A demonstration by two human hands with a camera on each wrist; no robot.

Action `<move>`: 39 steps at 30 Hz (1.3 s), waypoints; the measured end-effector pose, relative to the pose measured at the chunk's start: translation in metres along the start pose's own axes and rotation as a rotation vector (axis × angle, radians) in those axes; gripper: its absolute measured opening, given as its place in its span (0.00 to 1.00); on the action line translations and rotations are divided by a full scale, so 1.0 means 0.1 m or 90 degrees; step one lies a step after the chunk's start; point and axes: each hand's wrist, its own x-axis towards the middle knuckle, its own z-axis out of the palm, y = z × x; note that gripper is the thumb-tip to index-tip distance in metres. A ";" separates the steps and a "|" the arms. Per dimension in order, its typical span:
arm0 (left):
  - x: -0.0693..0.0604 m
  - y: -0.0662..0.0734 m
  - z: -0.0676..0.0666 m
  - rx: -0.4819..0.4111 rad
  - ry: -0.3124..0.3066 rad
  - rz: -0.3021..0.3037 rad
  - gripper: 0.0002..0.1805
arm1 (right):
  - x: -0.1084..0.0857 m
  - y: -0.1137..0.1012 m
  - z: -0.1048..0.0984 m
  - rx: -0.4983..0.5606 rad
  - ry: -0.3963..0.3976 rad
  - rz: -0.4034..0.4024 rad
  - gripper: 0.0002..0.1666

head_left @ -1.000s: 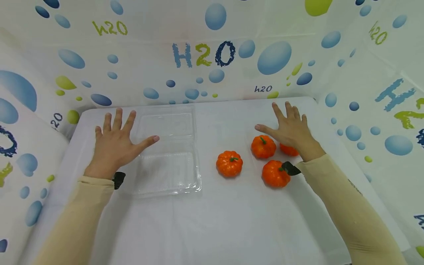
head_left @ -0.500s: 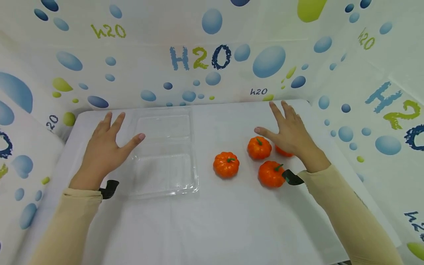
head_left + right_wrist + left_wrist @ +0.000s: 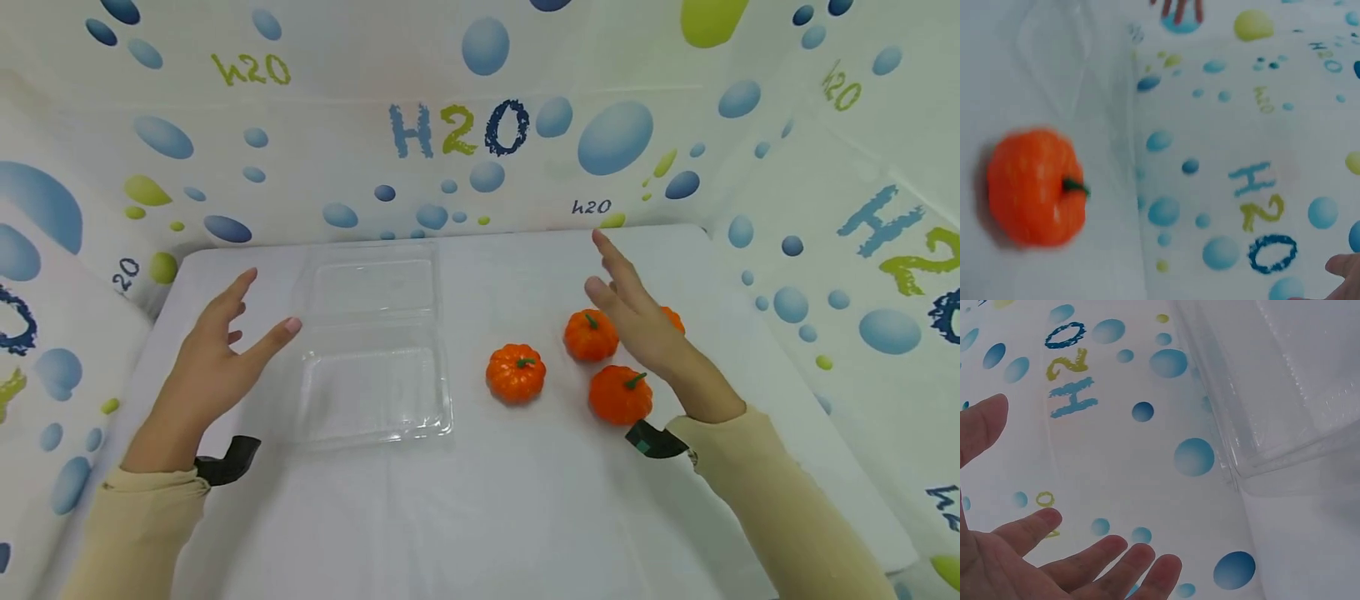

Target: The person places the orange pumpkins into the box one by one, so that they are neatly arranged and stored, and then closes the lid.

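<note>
My left hand hovers left of a clear plastic container, thumb spread away from loosely bent fingers, holding nothing. Over the right side of the table, my right hand is raised with extended fingers and grips nothing. Close to it lie small orange pumpkins with green stems: one left of the hand, one below it, and one partly hidden behind it. Another pumpkin sits nearer the container, and a pumpkin appears blurred in the right wrist view.
A white cloth covers the table. Behind it and at both sides hangs a white curtain printed with blue and green drops and H2O lettering. Dark straps are on both wrists.
Both hands turn from palm-down with spread fingers to more sideways. The left hand shifts left and toward the person, away from the container. The pumpkins and container stay in place.
</note>
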 end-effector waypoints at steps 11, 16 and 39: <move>-0.20 -0.07 0.00 -0.031 -0.037 -0.035 0.51 | 0.07 0.07 0.34 0.384 -0.035 0.146 0.42; -0.26 -0.18 0.03 -0.011 -0.129 -0.042 0.47 | 0.07 0.21 0.51 0.502 0.020 0.201 0.40; -0.33 -0.42 0.21 -0.035 -0.225 -0.071 0.61 | -0.09 0.62 1.02 0.307 0.018 0.266 0.44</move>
